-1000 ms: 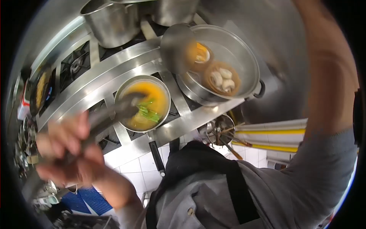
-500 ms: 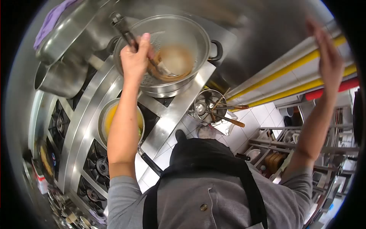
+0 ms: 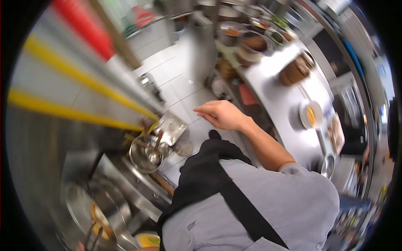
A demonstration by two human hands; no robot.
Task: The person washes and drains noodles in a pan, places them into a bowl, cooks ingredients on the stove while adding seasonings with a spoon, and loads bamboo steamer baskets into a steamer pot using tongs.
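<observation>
Only a blurred sliver of my left hand point(image 3: 80, 247) shows at the bottom left edge, by the dark tongs point(image 3: 98, 237). The tongs reach down to a pale round dish with a brown rim point(image 3: 98, 215) at the large steel pot point(image 3: 117, 205); blur hides how they meet. My right hand point(image 3: 218, 115) hangs over the tiled floor, fingers stretched forward and close together, nothing visible in them. Beside the pot, a pan with yellow contents point(image 3: 148, 240) is partly cut off.
A steel pot with ladles and wooden-handled tools point(image 3: 146, 154) stands beside the stove. On my right runs a steel counter point(image 3: 272, 92) with a white bowl of yellow food point(image 3: 310, 115), a brown container point(image 3: 295, 71) and several food pots point(image 3: 253, 44). Yellow-striped tiling point(image 3: 79, 83) lines the left.
The view has swung right, away from the stove, bringing the counter into sight. My right hand has come down from the wall side to in front of me. Stove and left hand now lie bottom left.
</observation>
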